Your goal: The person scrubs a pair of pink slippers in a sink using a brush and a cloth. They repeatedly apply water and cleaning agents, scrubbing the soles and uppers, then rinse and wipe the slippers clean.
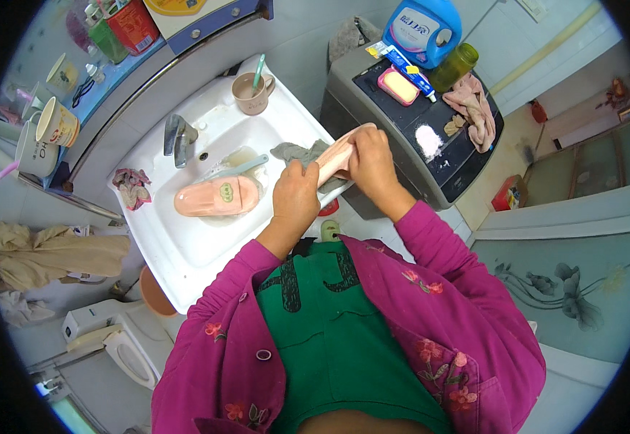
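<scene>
A pink slipper (342, 152) is held between my two hands over the right edge of the washbasin. My left hand (296, 192) grips its near left end; my right hand (370, 163) grips its other end. Beneath it a wet grey cloth (300, 154) lies on the basin's rim. Another pink slipper (206, 196), with a green badge on its strap, rests in the white washbasin (185, 244). Beside that slipper lies a pale blue-green brush (244, 165), its head hidden, in a little sudsy water.
A metal tap (178, 140), a mug (251, 93) holding a toothbrush and a crumpled patterned cloth (131, 187) are on the basin. To the right, a dark-topped appliance (396, 122) bears soap (399, 87), toothpaste (410, 73), a blue detergent bottle (415, 32), white powder (429, 141) and a pink cloth (472, 111).
</scene>
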Available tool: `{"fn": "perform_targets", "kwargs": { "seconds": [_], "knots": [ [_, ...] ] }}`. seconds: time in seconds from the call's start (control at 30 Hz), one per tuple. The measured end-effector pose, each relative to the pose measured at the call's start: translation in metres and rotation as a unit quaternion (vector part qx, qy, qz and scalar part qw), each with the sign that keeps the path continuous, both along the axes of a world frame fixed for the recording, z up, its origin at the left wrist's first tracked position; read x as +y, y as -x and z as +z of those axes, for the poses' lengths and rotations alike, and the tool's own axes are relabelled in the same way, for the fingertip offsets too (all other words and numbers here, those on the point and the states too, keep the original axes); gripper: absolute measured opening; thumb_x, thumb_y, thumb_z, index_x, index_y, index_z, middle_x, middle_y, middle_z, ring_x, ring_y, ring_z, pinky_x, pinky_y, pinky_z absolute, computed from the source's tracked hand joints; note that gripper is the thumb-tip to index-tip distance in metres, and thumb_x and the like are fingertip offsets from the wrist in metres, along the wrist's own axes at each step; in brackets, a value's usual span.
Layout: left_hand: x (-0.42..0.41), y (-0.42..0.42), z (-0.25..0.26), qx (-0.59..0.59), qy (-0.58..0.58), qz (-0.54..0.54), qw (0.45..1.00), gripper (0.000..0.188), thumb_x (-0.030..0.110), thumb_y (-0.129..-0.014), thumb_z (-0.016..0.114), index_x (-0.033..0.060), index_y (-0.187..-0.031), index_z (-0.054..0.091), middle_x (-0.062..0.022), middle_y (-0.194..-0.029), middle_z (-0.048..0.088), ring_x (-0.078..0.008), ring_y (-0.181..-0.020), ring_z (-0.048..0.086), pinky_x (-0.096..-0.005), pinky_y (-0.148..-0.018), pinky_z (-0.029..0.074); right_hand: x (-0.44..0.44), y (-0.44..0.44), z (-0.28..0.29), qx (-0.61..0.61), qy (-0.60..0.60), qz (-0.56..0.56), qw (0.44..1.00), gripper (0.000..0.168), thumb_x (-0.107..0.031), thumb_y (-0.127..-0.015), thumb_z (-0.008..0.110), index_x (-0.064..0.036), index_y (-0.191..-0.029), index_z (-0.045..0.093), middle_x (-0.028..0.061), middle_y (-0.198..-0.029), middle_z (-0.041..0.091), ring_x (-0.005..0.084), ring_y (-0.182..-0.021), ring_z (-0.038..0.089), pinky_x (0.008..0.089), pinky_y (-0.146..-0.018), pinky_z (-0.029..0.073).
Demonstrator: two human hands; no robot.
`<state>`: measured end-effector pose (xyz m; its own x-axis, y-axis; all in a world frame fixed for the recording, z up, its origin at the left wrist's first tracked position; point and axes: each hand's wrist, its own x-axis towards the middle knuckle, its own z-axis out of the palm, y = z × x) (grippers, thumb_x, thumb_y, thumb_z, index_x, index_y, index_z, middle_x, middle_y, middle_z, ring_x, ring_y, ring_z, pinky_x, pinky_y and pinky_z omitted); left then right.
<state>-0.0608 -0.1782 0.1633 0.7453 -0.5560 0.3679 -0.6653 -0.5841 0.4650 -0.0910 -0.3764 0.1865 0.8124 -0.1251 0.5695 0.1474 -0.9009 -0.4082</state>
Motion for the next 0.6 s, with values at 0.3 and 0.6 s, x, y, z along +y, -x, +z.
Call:
{"fn": "perform_targets", "kwargs": {
  "seconds": [0.3, 0.6],
  "knots": [
    [0.002, 0.003, 0.002, 0.003, -0.011, -0.009, 1.000, 0.025, 0.002, -0.078, 0.068, 0.0049, -0.102, 0.060, -0.0188, -0.091, 0.056, -0.0397, -0.084, 0.062, -0.0488, -0.070, 0.051, 0.002, 0.012, -0.003, -0.002, 0.000, 0.034, 0.999, 0.019, 0.006, -0.079, 0.062, 0.000, -0.098, 0.062, 0.0191, -0.101, 0.062, 0.0415, -0.101, 0.058, 0.0489, -0.090, 0.048],
    [0.003, 0.002, 0.002, 0.033, -0.012, -0.020, 0.999, 0.028, 0.000, -0.081, 0.063, 0.0056, -0.108, 0.061, -0.0195, -0.092, 0.057, -0.0420, -0.086, 0.062, -0.0515, -0.071, 0.051, 0.034, 0.030, 0.000, 0.015, -0.031, 0.153, 0.988, 0.026, 0.005, -0.077, 0.064, 0.001, -0.102, 0.061, 0.0192, -0.105, 0.062, 0.0414, -0.106, 0.058, 0.0473, -0.097, 0.048]
  ]
}}
